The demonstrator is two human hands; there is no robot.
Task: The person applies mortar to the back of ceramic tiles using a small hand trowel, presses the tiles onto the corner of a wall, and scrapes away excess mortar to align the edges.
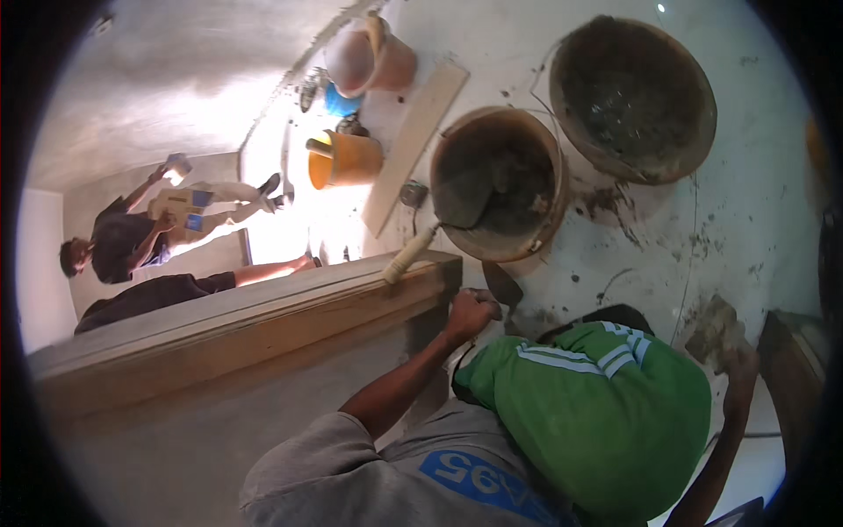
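Note:
My left hand (471,313) is closed on a dark-bladed trowel (501,283) below the mortar bucket. My right hand (738,358) grips a rough, grey-stained rag or sponge (709,328) near the floor at right. The mortar bucket (549,200) holds dark wet mix; a second trowel's wooden handle (408,256) leans out over the timber sill (246,345), its blade inside the bucket. A larger bucket (636,158) with murky grey contents stands behind at right, with dark splatters around it on the pale floor (650,246).
A flat board (417,142), a yellow bucket (351,161), a pinkish bucket (386,66) and a blue container (342,101) lie farther back. Beyond the sill, one co-worker (118,246) holds objects and another person (149,299) is partly hidden. A timber piece (786,347) is at far right.

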